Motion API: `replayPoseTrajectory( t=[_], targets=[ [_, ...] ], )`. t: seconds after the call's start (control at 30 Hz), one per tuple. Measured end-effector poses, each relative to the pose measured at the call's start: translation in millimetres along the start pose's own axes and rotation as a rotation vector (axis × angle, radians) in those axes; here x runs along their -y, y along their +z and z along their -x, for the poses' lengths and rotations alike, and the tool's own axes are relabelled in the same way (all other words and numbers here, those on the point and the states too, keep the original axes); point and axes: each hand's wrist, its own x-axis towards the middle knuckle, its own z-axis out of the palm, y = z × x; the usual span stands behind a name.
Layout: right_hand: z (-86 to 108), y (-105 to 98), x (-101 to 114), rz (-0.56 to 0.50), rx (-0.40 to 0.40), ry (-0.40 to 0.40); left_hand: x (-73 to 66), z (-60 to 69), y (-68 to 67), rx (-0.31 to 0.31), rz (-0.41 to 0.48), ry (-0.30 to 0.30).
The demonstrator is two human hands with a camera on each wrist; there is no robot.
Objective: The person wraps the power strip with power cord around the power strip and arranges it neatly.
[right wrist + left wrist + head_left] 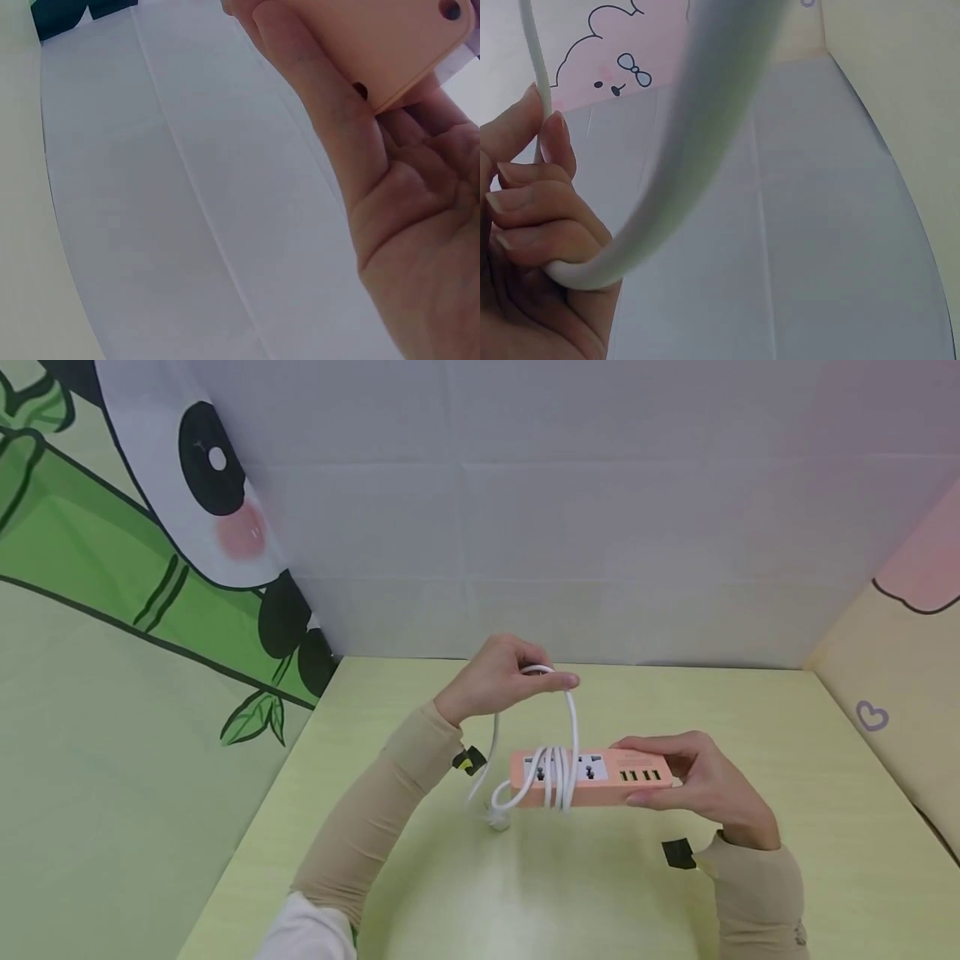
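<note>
An orange-pink power strip is held above the table, with several turns of its white cord wrapped round its left half. My right hand grips the strip's right end, thumb on the near side and fingers behind. In the right wrist view the strip's plain orange underside shows between thumb and fingers. Up and to the left, my left hand pinches the cord between thumb and forefinger. The left wrist view shows the other fingers curled round the cord. A whitish plug, blurred, hangs below the strip's left end.
Below lies the pale yellow-green table. A grey-white panel rises at its back edge. Printed side walls stand left and right, the left one with a green bamboo picture.
</note>
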Motion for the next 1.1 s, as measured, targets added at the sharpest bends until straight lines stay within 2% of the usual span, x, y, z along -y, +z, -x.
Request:
replayPoseTrajectory(
  t=[0.07,0.2,0.4,0.67,0.9,1.1],
  targets=[
    [-0.5,0.0,-0.3,-0.028,0.005,-0.034,0.9,0.4,1.8,0.005,-0.007,-0.015],
    [-0.1,-1.4,1.2,-0.033,-0.004,-0.053,4.7,1.2,6.7,0.017,-0.014,-0.042],
    [1.8,-2.6,2.0,-0.012,-0.02,-0.003,17.9,4.4,17.6,0.045,0.003,-0.068],
    [1.9,-2.8,1.2,-0.027,-0.034,-0.039,28.8,12.0,26.6,0.058,0.0,-0.151],
    [3.4,-1.7,3.1,-0.042,-0.07,-0.011,40.5,21.1,36.6,0.102,0.016,-0.183],
    [3.2,-0.9,2.2,-0.034,-0.07,-0.001,46.1,27.7,43.9,0.14,0.035,-0.194]
  ],
)
